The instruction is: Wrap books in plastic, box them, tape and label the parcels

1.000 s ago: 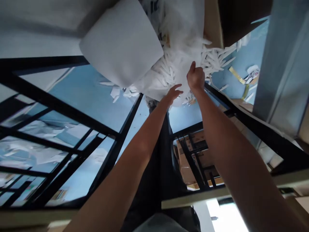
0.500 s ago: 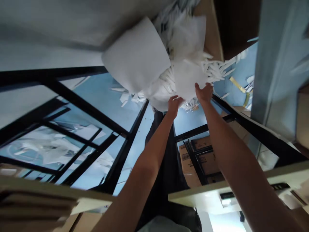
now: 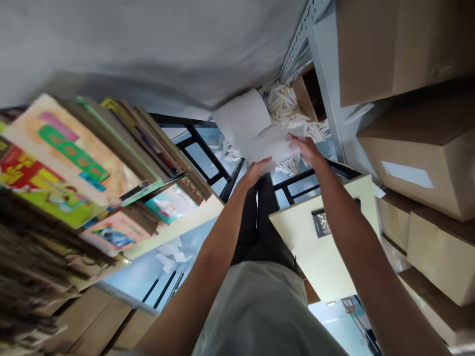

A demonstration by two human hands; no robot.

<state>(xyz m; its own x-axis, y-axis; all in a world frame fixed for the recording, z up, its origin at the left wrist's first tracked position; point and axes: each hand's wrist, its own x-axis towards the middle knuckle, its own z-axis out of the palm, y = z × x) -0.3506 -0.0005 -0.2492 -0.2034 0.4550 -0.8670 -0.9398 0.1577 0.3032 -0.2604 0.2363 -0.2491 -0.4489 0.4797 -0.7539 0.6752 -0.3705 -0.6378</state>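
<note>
Both my arms reach down to a heap of white paper on the blue floor. My left hand (image 3: 256,170) grips the near edge of a white paper sheet (image 3: 272,144). My right hand (image 3: 306,148) lies on the same sheet's right side, fingers curled over it. Just behind it a second, larger white sheet (image 3: 243,116) curls upward. Beyond the sheets lies a pile of small white paper scraps (image 3: 287,104), beside an open brown cardboard box (image 3: 305,94).
Stacks of colourful books (image 3: 74,163) fill the shelf at left. Closed cardboard boxes (image 3: 426,158) sit on the grey shelving at right. A black metal frame (image 3: 202,143) and a cream table top (image 3: 326,247) flank my legs.
The view has pulled back, bringing the books and boxes into sight. My hands went from reaching into the paper heap to holding a flat white sheet between them.
</note>
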